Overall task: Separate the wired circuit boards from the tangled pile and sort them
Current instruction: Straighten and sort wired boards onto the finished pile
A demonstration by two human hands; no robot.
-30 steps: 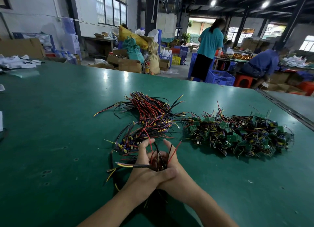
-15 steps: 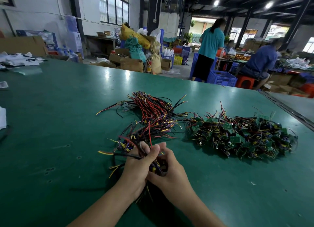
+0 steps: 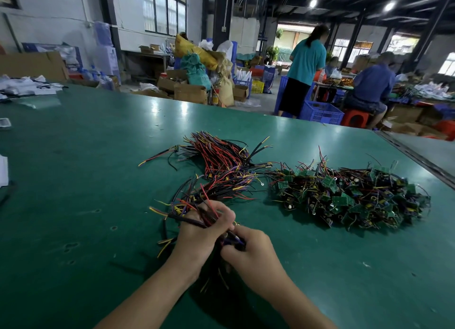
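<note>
A tangled pile of small green circuit boards (image 3: 349,198) with thin wires lies on the right of the green table (image 3: 73,180). Left of it spreads a sorted heap of red, black, yellow and purple wires (image 3: 221,161). My left hand (image 3: 199,232) grips a bundle of wires (image 3: 187,217) just above the table near me, fingers curled round it. My right hand (image 3: 248,252) pinches the dark end of the same bundle beside the left hand. The boards inside the bundle are hidden by my fingers.
White papers and bags (image 3: 27,87) lie at the table's far left edge. A metal rail (image 3: 418,156) runs along the right edge. Beyond the table stand cardboard boxes (image 3: 189,92), blue crates (image 3: 320,111) and two people working.
My hands were pressed together round the wire ends; now they have drawn slightly apart, the left lifting the bundle and the right gripping its dark end lower and to the right.
</note>
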